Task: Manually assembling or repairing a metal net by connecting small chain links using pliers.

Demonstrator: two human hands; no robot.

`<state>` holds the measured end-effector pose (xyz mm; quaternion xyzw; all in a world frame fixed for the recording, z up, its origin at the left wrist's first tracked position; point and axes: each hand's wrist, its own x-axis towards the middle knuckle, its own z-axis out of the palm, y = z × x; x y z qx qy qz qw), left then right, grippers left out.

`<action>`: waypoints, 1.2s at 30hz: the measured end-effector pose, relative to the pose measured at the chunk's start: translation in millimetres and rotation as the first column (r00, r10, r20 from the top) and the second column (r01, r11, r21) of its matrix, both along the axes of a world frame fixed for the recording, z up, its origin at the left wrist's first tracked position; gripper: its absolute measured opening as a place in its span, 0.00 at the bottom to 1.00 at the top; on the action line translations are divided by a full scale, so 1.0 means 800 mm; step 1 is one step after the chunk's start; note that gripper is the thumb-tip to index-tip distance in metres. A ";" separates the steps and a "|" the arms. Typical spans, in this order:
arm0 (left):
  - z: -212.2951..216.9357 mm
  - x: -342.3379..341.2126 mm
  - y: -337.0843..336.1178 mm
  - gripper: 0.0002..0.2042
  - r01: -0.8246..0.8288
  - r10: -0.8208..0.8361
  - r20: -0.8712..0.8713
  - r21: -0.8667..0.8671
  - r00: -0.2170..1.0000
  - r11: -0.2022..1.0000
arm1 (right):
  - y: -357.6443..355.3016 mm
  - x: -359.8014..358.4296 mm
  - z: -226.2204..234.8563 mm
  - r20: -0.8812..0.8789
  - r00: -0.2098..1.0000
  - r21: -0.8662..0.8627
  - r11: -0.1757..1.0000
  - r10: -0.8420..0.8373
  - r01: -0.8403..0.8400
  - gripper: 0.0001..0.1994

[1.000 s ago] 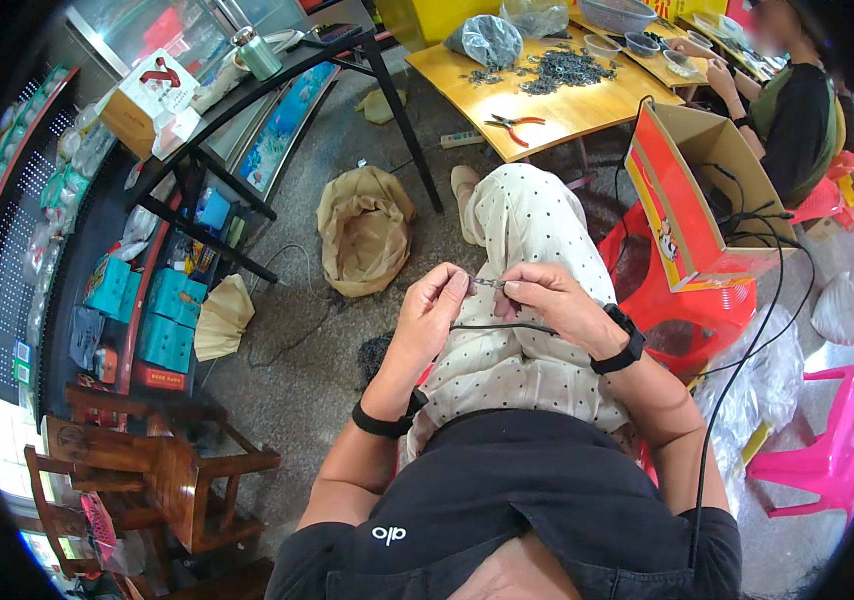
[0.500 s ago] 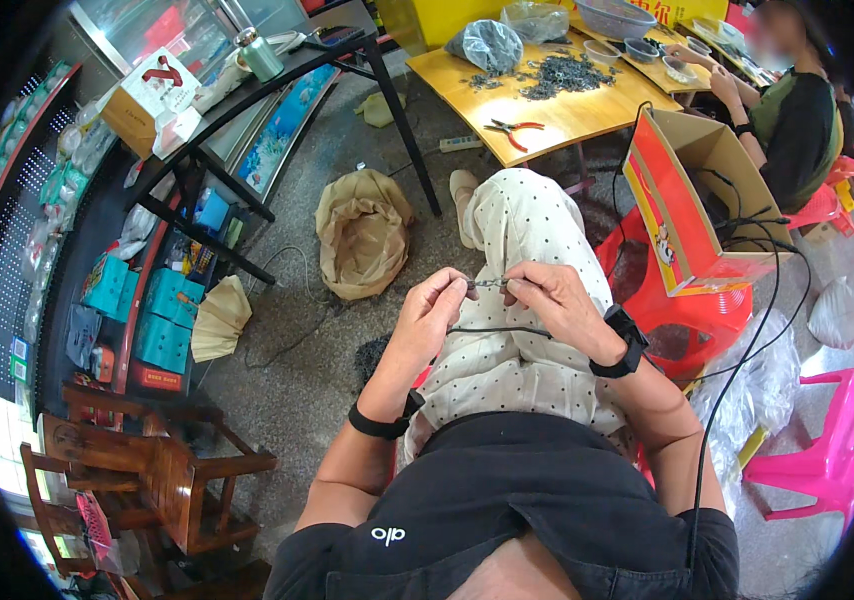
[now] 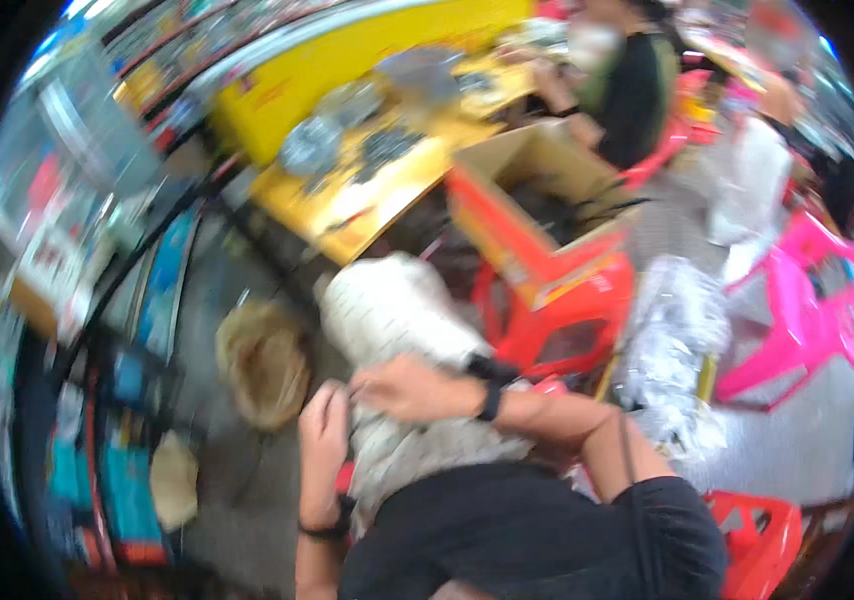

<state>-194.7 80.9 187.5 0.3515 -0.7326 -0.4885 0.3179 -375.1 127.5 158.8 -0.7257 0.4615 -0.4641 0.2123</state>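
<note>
Over my lap, in white dotted trousers (image 3: 402, 305), my two hands are close together. My left hand (image 3: 324, 435) is closed, its fingertips pressed together near those of the other hand. My right hand (image 3: 412, 388) reaches across from the right, its fingers also closed in a pinch. Motion blur hides whatever small thing is between the fingertips. Beyond my knee is a wooden table (image 3: 402, 190) bearing a pile of small dark parts (image 3: 387, 147) and a blurred pair of red-handled pliers (image 3: 349, 220).
An open red cardboard box (image 3: 502, 235) with dark cables stands on a red stool (image 3: 562, 335). Clear plastic wrapping (image 3: 672, 350) and a pink stool (image 3: 797, 300) are at right. A brown paper bag (image 3: 262, 365) sits on the left floor. Another person (image 3: 637, 95) sits at the back.
The view has swung right and blurred, so the table and box appear further left. My hands remain together; the small dark linked piece seen between them earlier can no longer be made out.
</note>
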 end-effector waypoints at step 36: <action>-0.039 0.032 -0.067 0.10 0.160 -0.175 0.277 0.075 0.945 0.984 | -0.053 0.015 0.006 0.052 0.990 0.328 0.935 0.128 -0.138 0.08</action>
